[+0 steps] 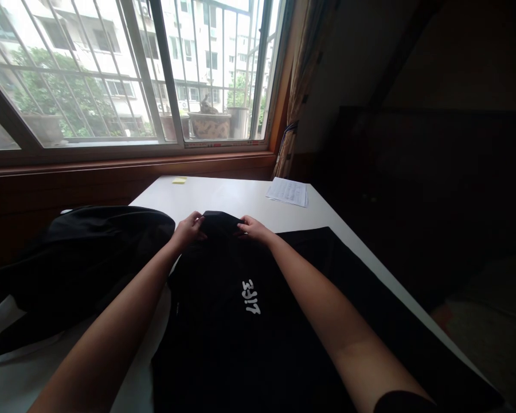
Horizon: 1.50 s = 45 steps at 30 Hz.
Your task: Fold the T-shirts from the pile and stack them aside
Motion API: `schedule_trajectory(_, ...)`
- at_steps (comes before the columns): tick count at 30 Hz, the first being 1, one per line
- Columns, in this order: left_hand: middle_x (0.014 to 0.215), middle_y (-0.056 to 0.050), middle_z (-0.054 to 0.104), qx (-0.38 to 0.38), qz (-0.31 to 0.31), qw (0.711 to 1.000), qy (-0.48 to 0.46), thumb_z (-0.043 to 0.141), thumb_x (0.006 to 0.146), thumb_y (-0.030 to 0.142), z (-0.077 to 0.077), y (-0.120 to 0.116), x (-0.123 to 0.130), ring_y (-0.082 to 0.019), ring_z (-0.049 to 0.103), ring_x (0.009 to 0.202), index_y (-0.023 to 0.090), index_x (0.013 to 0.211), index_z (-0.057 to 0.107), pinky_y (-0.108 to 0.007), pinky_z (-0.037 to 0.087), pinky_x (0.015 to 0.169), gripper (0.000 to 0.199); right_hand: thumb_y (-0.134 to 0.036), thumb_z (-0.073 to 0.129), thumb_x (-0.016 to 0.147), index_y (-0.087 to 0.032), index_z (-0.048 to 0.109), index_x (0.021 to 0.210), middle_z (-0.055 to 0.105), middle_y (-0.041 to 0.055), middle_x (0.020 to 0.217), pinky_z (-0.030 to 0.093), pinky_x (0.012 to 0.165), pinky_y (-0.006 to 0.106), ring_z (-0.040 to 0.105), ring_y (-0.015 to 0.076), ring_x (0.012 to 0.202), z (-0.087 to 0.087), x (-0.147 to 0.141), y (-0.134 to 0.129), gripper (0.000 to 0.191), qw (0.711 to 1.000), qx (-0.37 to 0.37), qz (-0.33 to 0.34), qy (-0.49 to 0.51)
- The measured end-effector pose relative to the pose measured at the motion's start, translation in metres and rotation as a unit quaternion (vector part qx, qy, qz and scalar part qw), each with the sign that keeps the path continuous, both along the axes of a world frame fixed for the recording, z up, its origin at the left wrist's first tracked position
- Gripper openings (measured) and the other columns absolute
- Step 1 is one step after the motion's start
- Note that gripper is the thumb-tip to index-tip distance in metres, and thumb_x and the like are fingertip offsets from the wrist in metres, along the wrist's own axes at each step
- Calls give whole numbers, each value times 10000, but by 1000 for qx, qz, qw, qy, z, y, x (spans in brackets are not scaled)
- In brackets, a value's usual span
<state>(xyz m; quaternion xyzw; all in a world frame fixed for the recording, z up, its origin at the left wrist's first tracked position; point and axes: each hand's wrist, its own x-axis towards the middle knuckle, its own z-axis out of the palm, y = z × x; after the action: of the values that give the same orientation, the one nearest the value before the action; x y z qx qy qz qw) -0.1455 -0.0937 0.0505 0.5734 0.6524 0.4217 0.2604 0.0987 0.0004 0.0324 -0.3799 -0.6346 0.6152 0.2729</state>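
Observation:
A black garment (223, 344) with white lettering (251, 297) lies spread over the table, its far end lifted a little. My left hand (190, 228) pinches the left side of that raised end between thumb and fingers. Opposite it, my right hand (253, 228) grips the right side of the same end. The fabric between both hands stands up in a short fold. I cannot tell the exact kind of garment. Part of it is hidden under my right forearm.
Heaped black cloth (98, 241) lies at the left, with something white beneath it. A yellow note (179, 180) and printed papers (288, 191) rest near the far edge of the white table (227, 192). Beyond are a barred window and a tied curtain (289, 137).

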Motion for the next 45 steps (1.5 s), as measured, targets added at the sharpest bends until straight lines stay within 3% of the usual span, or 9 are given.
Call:
schedule_trajectory(5,826,-6,763,38,-76,996,3,543,925,522,2,-37,1,-219,752,811,255,987,578,-311,557,781,277,-162,633,858,-207,531,914,693,19,909,585,841,324,720,172,889,-5,10,-8,125,999,-15,-17,42)
schedule_trajectory(10,915,-44,776,76,-182,973,115,552,931,484,-5,-74,-4,-221,722,837,241,948,683,-332,546,810,277,-166,673,727,-204,592,848,694,11,884,562,850,318,696,184,901,-10,27,-11,150,998,-22,-17,58)
schedule_trajectory(14,1007,-78,771,77,-226,966,100,537,954,423,-10,-87,-13,-235,719,930,217,1031,732,-355,549,879,294,-252,681,696,-197,631,782,685,18,855,546,826,309,671,190,883,-13,36,-13,114,998,-21,-7,55)
schedule_trajectory(20,1154,-94,675,92,-128,980,125,595,846,318,-24,-72,-30,-249,652,1005,216,1153,682,-388,545,884,335,-458,713,750,-179,648,758,645,2,776,484,752,275,604,152,774,-23,35,-12,286,999,28,-19,21)
schedule_trajectory(26,1051,-65,696,78,-72,960,257,588,799,201,-35,-46,-33,-269,587,994,245,1153,708,-470,426,1026,377,-281,811,617,-193,692,885,700,25,1006,470,693,259,617,152,802,-22,32,-9,306,997,72,-13,-35)
schedule_trajectory(33,877,-50,653,74,-60,981,168,568,806,211,-34,-45,-37,-222,618,865,219,886,737,-359,512,839,187,-147,661,701,-226,664,1158,657,86,1255,492,653,260,652,189,905,-11,41,-12,463,990,92,-14,-103)
schedule_trajectory(40,862,-38,614,65,-45,988,136,591,783,282,-36,-46,-36,-207,617,827,215,827,733,-329,518,785,163,-123,734,712,-225,731,963,573,75,1245,462,995,379,594,227,1072,2,37,-27,272,961,222,-34,-159)
schedule_trajectory(43,883,-44,606,55,-37,989,133,575,795,299,-36,-46,-35,-205,612,831,205,832,725,-321,512,778,181,-256,764,805,-252,754,934,615,58,1151,418,1049,378,556,235,1143,8,31,-49,129,923,345,71,-153)
schedule_trajectory(45,879,-42,599,44,-29,989,135,573,793,305,-35,-47,-34,-203,605,825,202,818,712,-316,508,770,175,-359,780,830,-259,760,996,646,61,1092,446,998,369,571,236,1097,9,26,-66,195,868,438,175,-155)
